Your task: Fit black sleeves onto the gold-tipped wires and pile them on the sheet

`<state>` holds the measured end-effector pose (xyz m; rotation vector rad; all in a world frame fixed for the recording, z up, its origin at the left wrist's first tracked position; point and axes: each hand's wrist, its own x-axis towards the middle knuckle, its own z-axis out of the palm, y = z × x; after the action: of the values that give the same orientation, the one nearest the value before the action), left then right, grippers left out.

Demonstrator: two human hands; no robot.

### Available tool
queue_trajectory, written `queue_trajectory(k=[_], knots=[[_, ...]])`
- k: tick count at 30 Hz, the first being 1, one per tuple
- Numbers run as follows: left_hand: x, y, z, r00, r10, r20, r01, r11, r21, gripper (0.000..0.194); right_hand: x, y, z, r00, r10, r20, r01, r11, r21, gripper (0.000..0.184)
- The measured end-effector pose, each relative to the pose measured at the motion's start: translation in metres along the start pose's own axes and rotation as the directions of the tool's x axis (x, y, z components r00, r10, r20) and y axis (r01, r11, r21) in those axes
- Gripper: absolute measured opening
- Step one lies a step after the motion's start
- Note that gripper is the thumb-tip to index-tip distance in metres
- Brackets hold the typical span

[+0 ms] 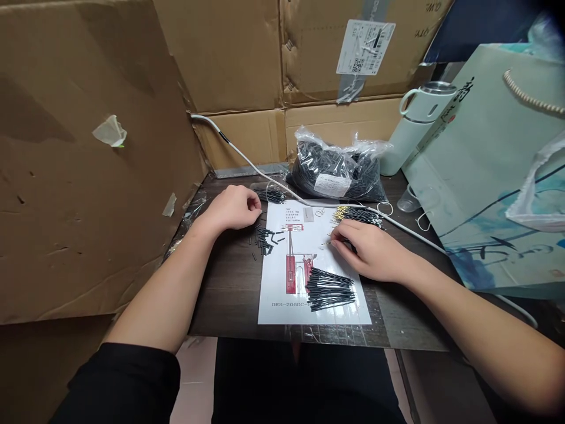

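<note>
My left hand [233, 207] is closed with curled fingertips, over the table left of the paper's top. Whatever is in its fingers is hidden. Below it lies a loose pile of short black tube pieces [265, 240]. My right hand [366, 248] is pinched above the right part of a printed sheet [276, 282]. A tiny light tip shows at its fingertips, too small to name. Just behind that hand is a bundle of thin black wires [359, 216] with gold-coloured ends. Black rod-like pieces [332, 290] lie in a row across the sheet's lower right.
A clear bag of black parts [338, 168] stands at the back, with more black pieces [270, 195] at its left. A white cable [251, 159] crosses the table. A pale green bottle [412, 126] and a paper bag [481, 176] stand right. Cardboard [83, 194] walls the left.
</note>
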<state>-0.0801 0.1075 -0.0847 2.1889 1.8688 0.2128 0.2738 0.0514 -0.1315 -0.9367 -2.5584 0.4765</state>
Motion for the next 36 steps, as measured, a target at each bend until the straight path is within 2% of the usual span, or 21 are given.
queue_trajectory(k=[4,8,12,18,22,28,32,34,36], knots=[[0.004,-0.005,0.005,0.999,0.014,-0.037,-0.014,1.000,0.008,0.017,0.000,0.000,0.000,1.000,-0.007,-0.004,0.007,1.000,0.002,0.017],[0.009,-0.012,0.011,0.997,0.074,0.001,-0.074,0.995,-0.070,0.018,0.000,0.001,0.001,1.000,-0.005,-0.001,0.005,1.000,0.001,0.016],[0.011,-0.013,0.015,0.996,0.072,0.056,-0.066,0.993,-0.102,0.015,0.000,0.001,0.002,1.000,0.001,0.012,-0.001,1.000,-0.007,0.018],[0.009,-0.009,0.016,0.986,0.113,0.126,-0.113,0.994,-0.005,0.012,0.000,0.001,0.002,0.999,0.011,0.033,-0.012,1.000,0.002,0.019],[0.005,-0.007,0.015,0.979,0.085,0.185,-0.093,0.995,0.038,0.010,0.000,0.000,0.002,0.999,0.006,0.035,-0.006,1.000,0.011,0.018],[-0.003,0.001,0.006,0.937,0.180,0.298,-0.174,0.984,-0.044,0.010,0.001,-0.001,0.001,0.999,0.012,0.052,-0.013,1.000,0.016,0.019],[-0.007,0.008,0.002,0.890,0.266,0.370,-0.231,0.963,-0.135,0.010,0.000,-0.001,0.001,0.998,0.014,0.057,-0.015,1.000,0.013,0.021],[-0.009,0.012,0.002,0.887,0.300,0.352,-0.264,0.953,-0.149,0.011,0.000,-0.001,0.001,0.999,0.013,0.049,-0.014,1.000,0.015,0.020],[-0.013,0.021,0.004,0.923,0.311,0.226,-0.275,0.945,-0.175,0.011,0.001,-0.002,0.001,1.000,0.008,0.028,-0.009,1.000,0.023,0.019]])
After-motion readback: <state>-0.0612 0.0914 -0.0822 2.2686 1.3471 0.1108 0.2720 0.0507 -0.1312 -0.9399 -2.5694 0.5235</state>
